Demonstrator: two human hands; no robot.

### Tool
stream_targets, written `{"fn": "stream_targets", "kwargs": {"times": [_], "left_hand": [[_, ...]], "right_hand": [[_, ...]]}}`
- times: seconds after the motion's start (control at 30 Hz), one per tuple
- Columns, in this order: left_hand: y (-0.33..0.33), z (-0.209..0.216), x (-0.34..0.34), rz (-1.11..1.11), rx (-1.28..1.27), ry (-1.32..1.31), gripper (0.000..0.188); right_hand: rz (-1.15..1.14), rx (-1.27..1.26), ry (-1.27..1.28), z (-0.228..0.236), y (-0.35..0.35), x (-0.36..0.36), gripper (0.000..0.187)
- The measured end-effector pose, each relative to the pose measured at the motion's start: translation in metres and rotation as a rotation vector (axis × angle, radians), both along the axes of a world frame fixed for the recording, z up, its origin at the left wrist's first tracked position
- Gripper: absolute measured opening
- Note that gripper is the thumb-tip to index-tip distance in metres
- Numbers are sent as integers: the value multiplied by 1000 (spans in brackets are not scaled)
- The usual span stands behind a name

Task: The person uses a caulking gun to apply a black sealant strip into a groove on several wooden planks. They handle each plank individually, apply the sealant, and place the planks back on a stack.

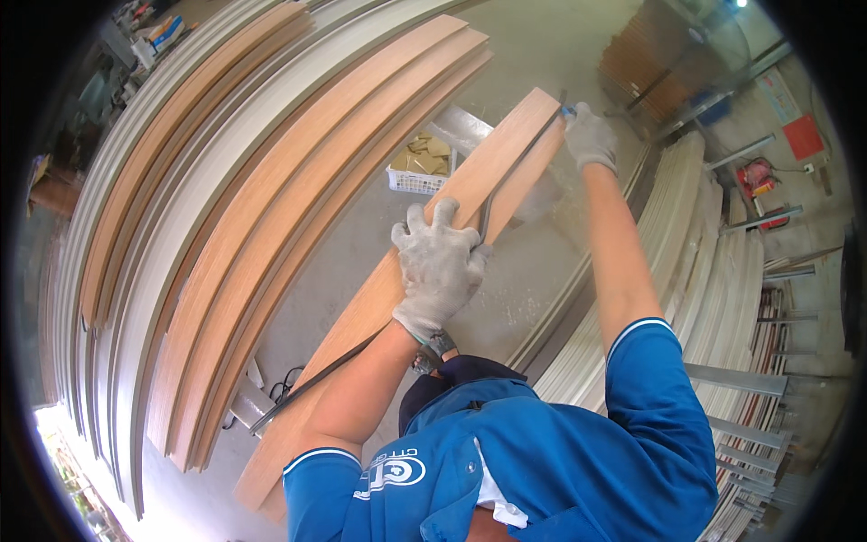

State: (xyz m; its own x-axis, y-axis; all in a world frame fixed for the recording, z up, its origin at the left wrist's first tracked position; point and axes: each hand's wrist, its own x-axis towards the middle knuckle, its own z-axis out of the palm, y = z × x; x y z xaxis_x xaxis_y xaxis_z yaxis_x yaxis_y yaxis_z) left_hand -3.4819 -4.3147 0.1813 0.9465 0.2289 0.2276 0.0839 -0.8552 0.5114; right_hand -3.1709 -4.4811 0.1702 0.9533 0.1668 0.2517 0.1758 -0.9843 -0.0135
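A long wood-grain board (357, 303) with a lengthwise groove lies at a slant in front of me. My left hand (440, 266), in a grey glove, rests on it with fingers spread. A dark flexible strip (519, 163) runs along the groove from the far end and bends beside my left thumb. Nearer me, more dark strip (316, 379) shows along the board and passes behind my left forearm. At the board's far end my gloved right hand (591, 138) is closed on a small blue thing (569, 111), whose kind I cannot make out.
Wood-grain boards (298, 194) and pale boards (181, 262) are stacked at left. A white plastic basket (418, 181) of small tan pieces stands beyond the board. Pale long profiles (700, 262) lie on metal rack arms (736, 379) at right.
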Motion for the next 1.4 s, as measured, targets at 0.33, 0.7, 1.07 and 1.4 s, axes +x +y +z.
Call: {"fn": "stream_targets", "kwargs": {"times": [0.33,0.7,1.07,1.4], "left_hand": [[-2,-5,4,24,60,-1,23],[53,13,-195,166,157,105,14],[25,6,-267,34,59,121,42],[43,4,-268,224,67,144,15]], "right_hand": [[296,45,91,6,23,-205,27],[371,85,-67,-10,31,-211,30],[296,4,49,3,42,-211,31],[353,-20,14,7,34,-213,28]]}}
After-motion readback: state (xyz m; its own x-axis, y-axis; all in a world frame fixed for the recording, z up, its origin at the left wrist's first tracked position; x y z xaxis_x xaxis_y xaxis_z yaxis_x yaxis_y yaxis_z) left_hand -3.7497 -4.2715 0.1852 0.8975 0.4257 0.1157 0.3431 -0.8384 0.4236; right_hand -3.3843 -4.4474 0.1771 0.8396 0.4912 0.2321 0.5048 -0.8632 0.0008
